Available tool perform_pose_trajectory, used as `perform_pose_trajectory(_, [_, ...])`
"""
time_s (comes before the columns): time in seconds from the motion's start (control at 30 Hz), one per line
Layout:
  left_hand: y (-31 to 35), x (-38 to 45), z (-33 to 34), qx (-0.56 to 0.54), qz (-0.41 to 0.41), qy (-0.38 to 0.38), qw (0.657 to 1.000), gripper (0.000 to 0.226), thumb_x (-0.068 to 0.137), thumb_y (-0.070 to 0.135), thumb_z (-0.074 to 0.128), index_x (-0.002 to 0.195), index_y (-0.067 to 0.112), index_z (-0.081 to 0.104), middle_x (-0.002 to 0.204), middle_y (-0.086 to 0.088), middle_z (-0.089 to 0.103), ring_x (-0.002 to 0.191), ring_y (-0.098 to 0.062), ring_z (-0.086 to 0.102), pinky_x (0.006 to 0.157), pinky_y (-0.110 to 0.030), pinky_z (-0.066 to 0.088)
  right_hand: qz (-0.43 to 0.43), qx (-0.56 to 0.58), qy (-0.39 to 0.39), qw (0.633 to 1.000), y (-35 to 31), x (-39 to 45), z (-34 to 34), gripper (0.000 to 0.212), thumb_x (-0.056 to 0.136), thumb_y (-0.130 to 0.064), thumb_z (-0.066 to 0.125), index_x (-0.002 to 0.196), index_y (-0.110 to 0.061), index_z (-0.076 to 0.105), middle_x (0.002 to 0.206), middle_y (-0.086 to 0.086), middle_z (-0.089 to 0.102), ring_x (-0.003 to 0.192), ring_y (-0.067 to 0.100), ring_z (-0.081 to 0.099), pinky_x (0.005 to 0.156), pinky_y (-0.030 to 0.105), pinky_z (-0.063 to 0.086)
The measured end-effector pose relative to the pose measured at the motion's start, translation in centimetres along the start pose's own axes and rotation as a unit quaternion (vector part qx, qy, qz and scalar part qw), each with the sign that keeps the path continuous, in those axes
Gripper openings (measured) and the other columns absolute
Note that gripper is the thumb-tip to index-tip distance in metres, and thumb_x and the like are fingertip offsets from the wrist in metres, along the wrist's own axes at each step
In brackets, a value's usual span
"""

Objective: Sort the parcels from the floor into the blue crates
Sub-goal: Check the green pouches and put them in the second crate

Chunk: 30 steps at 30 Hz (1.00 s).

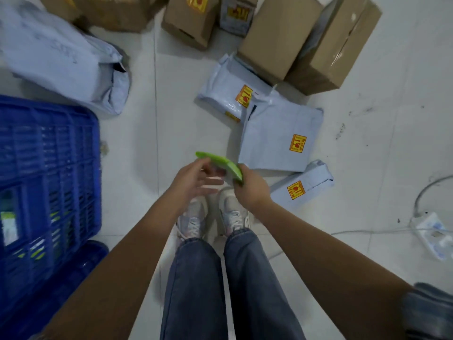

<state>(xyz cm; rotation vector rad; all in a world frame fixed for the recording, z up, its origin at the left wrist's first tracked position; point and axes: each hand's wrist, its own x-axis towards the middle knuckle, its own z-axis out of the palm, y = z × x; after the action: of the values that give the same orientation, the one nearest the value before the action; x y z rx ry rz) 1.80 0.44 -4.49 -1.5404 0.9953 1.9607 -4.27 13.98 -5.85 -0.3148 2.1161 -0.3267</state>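
Observation:
A small flat green parcel [221, 164] is held above my feet. My right hand [251, 188] grips its right end. My left hand [193, 180] is under its left part, thumb touching it, fingers spread. A blue slatted crate [51, 168] stands at the left, with green and white items showing through its side. Pale blue mailer bags with yellow-red stickers lie on the floor ahead: one large [279, 136], one behind it [228, 94], one narrow at the right [304, 187]. A big pale bag [61, 57] lies far left.
Brown cardboard boxes [277, 38] [335, 50] [188, 20] stand at the back. A white power strip [434, 234] with cables lies on the tiled floor at the right. A second blue crate edge [81, 263] sits below the first. My shoes [213, 214] are under the hands.

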Motion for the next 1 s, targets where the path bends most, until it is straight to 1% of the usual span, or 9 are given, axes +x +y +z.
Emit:
perform_pose_trajectory(0.07, [1.8, -1.3, -1.2, -0.053, 0.05, 0.033, 0.997, 0.029, 0.097, 0.025, 0.042, 0.073, 0.013, 0.052, 0.072, -0.001, 0.072, 0.061, -0.014, 0.065, 0.061, -0.026, 0.052, 0.071, 0.204, -0.006, 0.976, -1.7, 0.0, -1.5, 0.032, 0.094, -0.011, 0.052, 0.125, -0.006, 0.053, 0.121, 0.017, 0.062, 0.113, 0.033, 0.057, 0.083, 0.033, 0.043])
perform_pose_trajectory(0.13, [3.2, -1.9, -2.6, -0.06, 0.108, 0.126, 0.984, 0.021, 0.095, 0.02, 0.048, 0.074, 0.015, 0.052, 0.073, -0.001, 0.067, 0.064, -0.014, 0.06, 0.062, -0.023, 0.048, 0.14, 0.373, -0.032, 0.917, -3.4, -0.1, -2.9, 0.035, 0.093, -0.011, 0.057, 0.128, -0.003, 0.053, 0.125, 0.015, 0.06, 0.117, 0.029, 0.057, 0.088, 0.032, 0.044])
perform_pose_trajectory(0.23, [3.8, -2.3, -4.7, 0.007, 0.154, 0.195, 0.969, 0.008, 0.089, 0.022, 0.06, 0.086, 0.016, 0.055, 0.087, 0.0, 0.058, 0.087, -0.016, 0.055, 0.079, -0.026, 0.044, 0.152, 0.484, -0.093, 0.857, -5.5, 0.0, -4.4, 0.039, 0.094, -0.009, 0.055, 0.132, -0.004, 0.049, 0.131, 0.013, 0.058, 0.12, 0.032, 0.056, 0.099, 0.044, 0.046])
perform_pose_trajectory(0.33, [3.7, -3.4, -5.6, 0.032, 0.149, 0.12, 0.981, 0.027, 0.087, 0.028, 0.064, 0.11, 0.014, 0.056, 0.095, 0.004, 0.061, 0.085, -0.007, 0.059, 0.074, -0.016, 0.047, 0.095, 0.48, -0.174, 0.854, -7.5, 0.1, -4.8, 0.036, 0.095, -0.009, 0.052, 0.13, -0.008, 0.05, 0.126, 0.01, 0.061, 0.114, 0.029, 0.059, 0.096, 0.044, 0.049])
perform_pose_trajectory(0.47, [2.6, -4.5, -6.3, 0.025, 0.163, 0.035, 0.986, 0.028, 0.085, 0.022, 0.068, 0.112, 0.014, 0.064, 0.097, -0.002, 0.07, 0.079, -0.008, 0.068, 0.073, -0.02, 0.056, 0.052, 0.468, -0.223, 0.853, -9.4, 0.0, -4.6, 0.032, 0.093, -0.012, 0.053, 0.125, -0.013, 0.054, 0.119, 0.004, 0.065, 0.106, 0.025, 0.064, 0.09, 0.041, 0.053])
perform_pose_trajectory(0.63, [1.1, -6.4, -8.1, -0.09, 0.2, 0.087, 0.972, 0.016, 0.084, 0.012, 0.069, 0.099, 0.016, 0.068, 0.073, 0.013, 0.072, 0.064, 0.001, 0.067, 0.063, -0.016, 0.056, 0.023, 0.465, -0.166, 0.869, -12.6, -1.2, -2.7, 0.018, 0.092, -0.012, 0.057, 0.108, -0.018, 0.061, 0.107, 0.004, 0.069, 0.09, 0.02, 0.069, 0.084, 0.038, 0.058])
perform_pose_trajectory(0.73, [1.1, -8.3, -10.1, -0.132, 0.216, 0.104, 0.962, 0.015, 0.084, 0.011, 0.069, 0.093, 0.023, 0.066, 0.086, 0.007, 0.071, 0.075, -0.006, 0.069, 0.073, -0.024, 0.059, -0.016, 0.434, -0.147, 0.889, -15.4, -2.8, -2.0, 0.02, 0.089, -0.008, 0.061, 0.104, -0.021, 0.062, 0.112, 0.008, 0.069, 0.092, 0.022, 0.069, 0.084, 0.039, 0.058])
perform_pose_trajectory(0.87, [2.0, -12.5, -14.1, -0.147, 0.218, 0.107, 0.959, 0.018, 0.082, 0.011, 0.071, 0.091, 0.026, 0.066, 0.089, 0.007, 0.072, 0.083, -0.013, 0.07, 0.081, -0.034, 0.058, -0.069, 0.391, -0.158, 0.904, -20.0, -5.6, -1.4, 0.025, 0.088, -0.003, 0.059, 0.101, -0.024, 0.063, 0.101, -0.003, 0.071, 0.084, 0.012, 0.072, 0.078, 0.03, 0.059])
perform_pose_trajectory(1.0, [2.9, -18.1, -20.3, -0.146, 0.271, 0.198, 0.931, 0.013, 0.081, 0.014, 0.071, 0.09, 0.021, 0.064, 0.088, 0.006, 0.07, 0.079, -0.01, 0.068, 0.072, -0.025, 0.058, -0.099, 0.356, -0.217, 0.903, -26.0, -8.2, 0.5, 0.023, 0.089, -0.005, 0.057, 0.103, -0.021, 0.064, 0.097, -0.006, 0.074, 0.088, 0.014, 0.071, 0.079, 0.031, 0.059])
